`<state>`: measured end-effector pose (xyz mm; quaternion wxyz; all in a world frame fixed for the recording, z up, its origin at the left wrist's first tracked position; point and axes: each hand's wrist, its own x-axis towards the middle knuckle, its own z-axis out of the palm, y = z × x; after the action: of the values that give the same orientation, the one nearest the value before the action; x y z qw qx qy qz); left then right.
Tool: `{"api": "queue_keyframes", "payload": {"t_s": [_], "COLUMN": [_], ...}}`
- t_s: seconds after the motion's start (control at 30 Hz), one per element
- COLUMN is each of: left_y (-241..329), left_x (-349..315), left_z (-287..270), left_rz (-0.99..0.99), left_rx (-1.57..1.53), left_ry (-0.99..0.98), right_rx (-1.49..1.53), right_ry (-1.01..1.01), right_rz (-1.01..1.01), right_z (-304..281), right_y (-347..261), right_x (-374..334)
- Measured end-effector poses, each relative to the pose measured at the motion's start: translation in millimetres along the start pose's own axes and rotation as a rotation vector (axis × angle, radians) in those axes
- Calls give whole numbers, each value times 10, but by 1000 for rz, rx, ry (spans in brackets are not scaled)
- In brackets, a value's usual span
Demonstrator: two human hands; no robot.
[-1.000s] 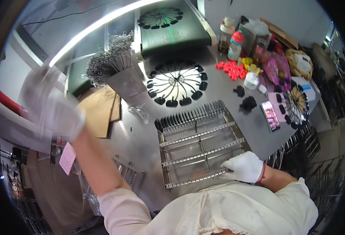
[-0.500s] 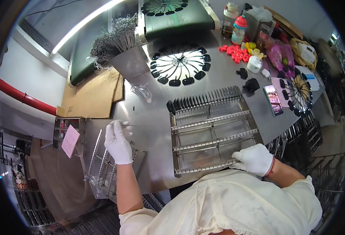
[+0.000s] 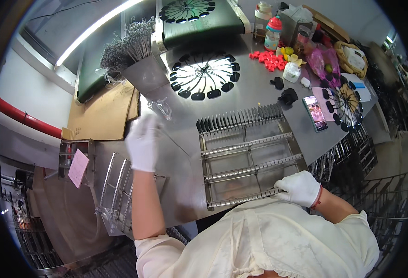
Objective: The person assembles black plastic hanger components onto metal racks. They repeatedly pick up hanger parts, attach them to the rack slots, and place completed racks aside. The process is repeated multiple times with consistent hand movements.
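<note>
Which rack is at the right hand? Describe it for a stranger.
On the steel table, find the rack right of the left hand. The right hand holds its near corner. Unlike the left rack, it shows dark strips along its far edge.

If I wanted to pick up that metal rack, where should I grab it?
Probably by the near rail of the rack, coming from the person's side: it is a narrow notched bar with no pieces standing on it, whereas dark pieces line the far side. The right hand grips its right end.
</note>
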<state>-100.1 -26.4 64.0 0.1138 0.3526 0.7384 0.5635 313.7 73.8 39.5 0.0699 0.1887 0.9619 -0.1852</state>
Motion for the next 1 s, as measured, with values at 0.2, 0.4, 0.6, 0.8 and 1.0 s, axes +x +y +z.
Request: {"api": "queue_keyframes", "payload": {"t_s": [0.2,0.4,0.6,0.8,1.0], "left_y": [-400,-658,-1108,-1887,-1937], "left_x": [-151,-33,351,531,55], "left_z": [-260,-319,-365,-160,-66], "left_rz": [-136,-248,-439,-698,-837], "left_rx": [-227,-284,-424,-531,-553], "left_ry": [243,233,38,-12,121], "right_rx": [-44,-48,-28,-71,-77], "right_ry": [28,68,60,19,121], "right_rz": [-27,-46,-48,-39,-69], "right_z": [205,300,284,156,54], "right_y": [105,212,313,344,290], "right_x": [-84,-163,-262,-272,-232]}}
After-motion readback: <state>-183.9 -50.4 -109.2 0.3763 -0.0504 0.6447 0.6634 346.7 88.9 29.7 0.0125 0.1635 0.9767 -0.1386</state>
